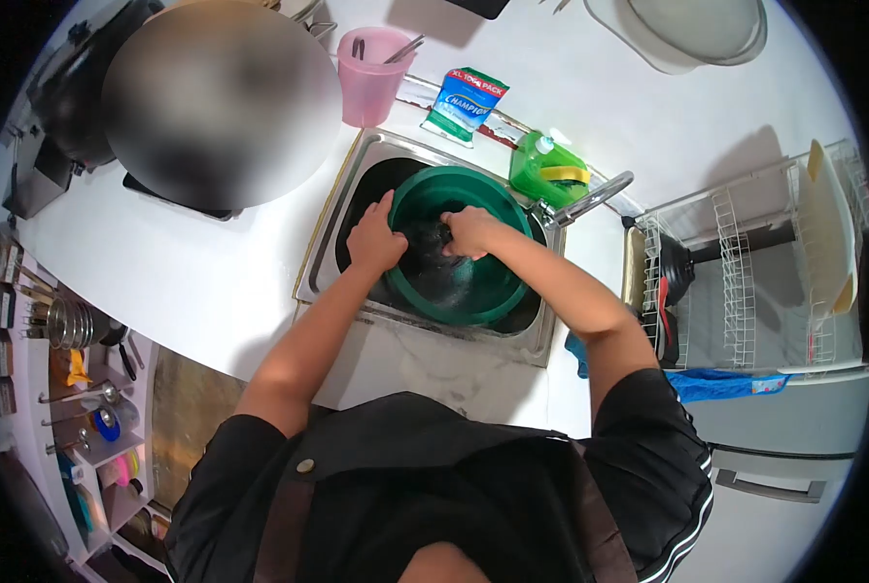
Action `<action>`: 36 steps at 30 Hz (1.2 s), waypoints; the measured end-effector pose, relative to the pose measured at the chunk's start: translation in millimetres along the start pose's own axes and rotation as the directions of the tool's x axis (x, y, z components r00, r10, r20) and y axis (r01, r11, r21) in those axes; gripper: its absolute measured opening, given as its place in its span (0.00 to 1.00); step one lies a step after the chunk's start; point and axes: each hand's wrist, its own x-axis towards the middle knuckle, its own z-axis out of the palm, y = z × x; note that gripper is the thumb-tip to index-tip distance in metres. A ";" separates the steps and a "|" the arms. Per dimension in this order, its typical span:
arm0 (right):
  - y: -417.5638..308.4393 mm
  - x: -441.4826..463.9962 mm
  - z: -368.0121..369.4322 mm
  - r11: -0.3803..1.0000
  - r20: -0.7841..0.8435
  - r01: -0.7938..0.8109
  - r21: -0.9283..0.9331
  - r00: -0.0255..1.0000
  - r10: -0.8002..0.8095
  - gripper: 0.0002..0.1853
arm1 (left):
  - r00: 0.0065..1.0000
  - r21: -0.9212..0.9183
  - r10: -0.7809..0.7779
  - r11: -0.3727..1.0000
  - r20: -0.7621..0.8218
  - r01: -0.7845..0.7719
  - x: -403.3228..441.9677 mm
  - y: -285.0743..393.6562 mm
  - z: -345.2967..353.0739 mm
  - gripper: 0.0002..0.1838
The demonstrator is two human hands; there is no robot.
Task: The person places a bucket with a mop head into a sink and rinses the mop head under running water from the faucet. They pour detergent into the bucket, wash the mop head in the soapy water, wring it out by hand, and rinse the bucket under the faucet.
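Note:
A green basin (507,209) sits in the steel sink (332,209), with water and some foam in it. My left hand (377,236) is closed on the basin's left rim. Inside the basin, my right hand (469,233) is closed around something dark at the water; what it is cannot be made out. The faucet (590,199) stands at the sink's back right corner, beside a green bottle (543,167) with a yellow sponge (564,175) by it. A Champion packet (464,107) leans behind the sink.
A pink cup (369,83) with utensils stands behind the sink's left corner. A wire dish rack (736,272) is at the right, with a blue cloth (726,385) below it. Shelves with kitchenware (94,408) are at the lower left. A blurred round area covers the upper left.

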 end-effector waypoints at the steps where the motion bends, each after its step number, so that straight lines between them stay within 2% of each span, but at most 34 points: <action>1: 12.8 1.8 11.0 0.903 -0.192 0.172 -0.394 0.945 -0.264 0.20 | 1.000 0.014 0.002 1.000 -0.024 -0.001 0.2 1.4 -0.9 0.38; 2: 16.3 -2.9 11.7 0.900 -0.186 0.177 -0.399 0.945 -0.269 0.20 | 1.000 0.011 -0.006 1.000 -0.026 0.007 -1.0 4.3 -4.9 0.38; 4: 20.2 -8.0 10.6 0.729 -0.161 0.345 -0.591 0.835 -0.526 0.17 | 0.995 -0.050 -0.051 0.997 0.082 0.055 -0.6 8.5 -12.2 0.39; 5: 23.7 -4.3 18.6 0.666 -0.135 0.419 -0.617 0.777 -0.615 0.16 | 0.996 -0.050 -0.055 0.997 0.077 0.059 0.1 8.7 -12.3 0.39; 6: 19.6 1.5 27.4 0.628 -0.013 0.467 -0.622 0.796 -0.605 0.15 | 0.997 -0.048 -0.048 0.998 0.064 0.051 -0.1 9.5 -12.6 0.39; 8: 20.7 25.7 65.7 0.248 0.195 0.458 -0.854 0.722 -0.663 0.17 | 0.998 -0.044 -0.040 0.998 0.050 0.042 -0.3 8.9 -10.8 0.39; 9: 29.8 52.0 110.8 0.409 0.109 0.442 -0.799 0.774 -0.624 0.20 | 0.998 -0.046 -0.044 0.998 0.055 0.047 0.2 7.1 -8.1 0.39; 11: 45.1 93.6 150.1 0.555 0.021 0.406 -0.726 0.820 -0.572 0.25 | 0.998 -0.046 -0.042 0.998 0.049 0.044 2.5 7.8 -8.6 0.39; 13: 48.2 112.1 148.9 0.659 0.092 0.611 -0.439 0.760 -0.643 0.30 | 0.994 -0.048 -0.057 0.997 0.094 0.062 1.9 9.4 -11.2 0.39; 14: 39.3 113.0 150.5 0.664 0.097 0.612 -0.429 0.762 -0.640 0.30 | 0.992 -0.049 -0.060 0.997 0.107 0.066 -1.6 7.5 -9.3 0.39; 15: 25.7 118.5 150.5 0.899 -0.059 0.383 -0.212 0.913 -0.403 0.31 | 0.995 -0.043 -0.047 0.998 0.088 0.051 -3.9 5.5 -7.6 0.39; 16: 20.8 124.5 138.1 0.993 -0.155 0.109 0.037 0.983 -0.102 0.33 | 0.998 -0.040 -0.026 0.999 0.049 0.028 -0.1 5.7 -7.8 0.39; 17: 20.5 121.6 121.7 0.994 -0.161 0.108 0.028 0.982 -0.102 0.33 | 0.996 -0.023 -0.049 0.998 0.071 0.051 0.7 6.4 -8.2 0.39; 18: 16.5 117.6 109.2 0.939 -0.130 -0.044 0.342 0.987 0.094 0.33 | 0.997 -0.023 -0.050 0.998 0.067 0.051 0.2 6.3 -8.5 0.39; 19: 6.6 106.5 94.7 0.765 -0.035 -0.187 0.617 0.964 0.264 0.33 | 0.993 -0.044 -0.064 0.997 0.096 0.068 0.1 6.6 -10.5 0.39; 20: 1.8 68.9 62.5 0.762 -0.020 -0.128 0.634 0.983 0.181 0.31 | 0.989 -0.065 -0.078 0.994 0.127 0.087 0.6 6.0 -12.2 0.39; 21: 8.9 63.5 51.5 0.786 -0.005 -0.109 0.608 0.990 0.141 0.30 | 0.988 -0.064 -0.083 0.994 0.127 0.092 1.3 5.3 -11.7 0.39; 22: 12.1 42.9 30.6 0.868 -0.007 -0.081 0.490 0.995 0.097 0.30 | 0.994 -0.036 -0.072 0.996 0.084 0.076 1.3 4.7 -8.1 0.39; 23: 18.5 34.1 14.8 0.880 0.121 -0.137 0.454 0.988 0.091 0.30 | 0.997 -0.009 -0.063 0.998 0.045 0.064 -0.4 3.5 -4.5 0.39; 24: 13.4 12.2 1.6 0.927 0.056 -0.107 0.358 0.994 0.093 0.25 | 0.996 -0.016 -0.072 0.997 0.048 0.073 -1.1 3.1 -4.1 0.39; 25: 19.2 0.8 4.8 0.988 -0.155 0.123 0.091 0.982 -0.108 0.22 | 0.994 -0.045 -0.078 0.996 0.073 0.081 -0.5 4.2 -6.4 0.39; 26: 26.8 -7.1 7.0 0.930 -0.295 0.296 -0.218 0.888 -0.352 0.22 | 0.992 -0.073 -0.082 0.993 0.096 0.089 -0.2 5.6 -9.2 0.39; 27: 34.6 -6.7 7.0 0.929 -0.290 0.298 -0.219 0.889 -0.354 0.22 | 0.991 -0.074 -0.088 0.993 0.098 0.095 -1.1 7.4 -11.8 0.39; 29: 43.6 -1.6 9.9 0.697 -0.199 0.570 -0.435 0.694 -0.691 0.21 | 0.991 -0.063 -0.081 0.994 0.104 0.088 -1.2 10.4 -14.9 0.39; 30: 42.6 3.2 16.9 0.700 -0.203 0.570 -0.430 0.694 -0.691 0.21 | 0.991 -0.058 -0.080 0.995 0.107 0.087 -1.0 8.7 -13.1 0.39; 32: 28.5 9.7 34.0 0.573 0.117 0.534 -0.621 0.787 -0.606 0.20 | 0.998 -0.040 -0.041 0.998 0.048 0.043 1.1 5.9 -7.4 0.38; 34: 28.7 34.6 81.7 0.488 0.164 0.546 -0.681 0.763 -0.625 0.20 | 0.998 -0.043 -0.043 0.998 0.040 0.045 -1.6 6.4 -7.6 0.38; 36: 40.2 96.4 137.5 0.416 0.235 0.647 -0.639 0.679 -0.696 0.19 | 0.999 -0.048 -0.039 0.998 0.026 0.040 -1.7 9.9 -9.4 0.38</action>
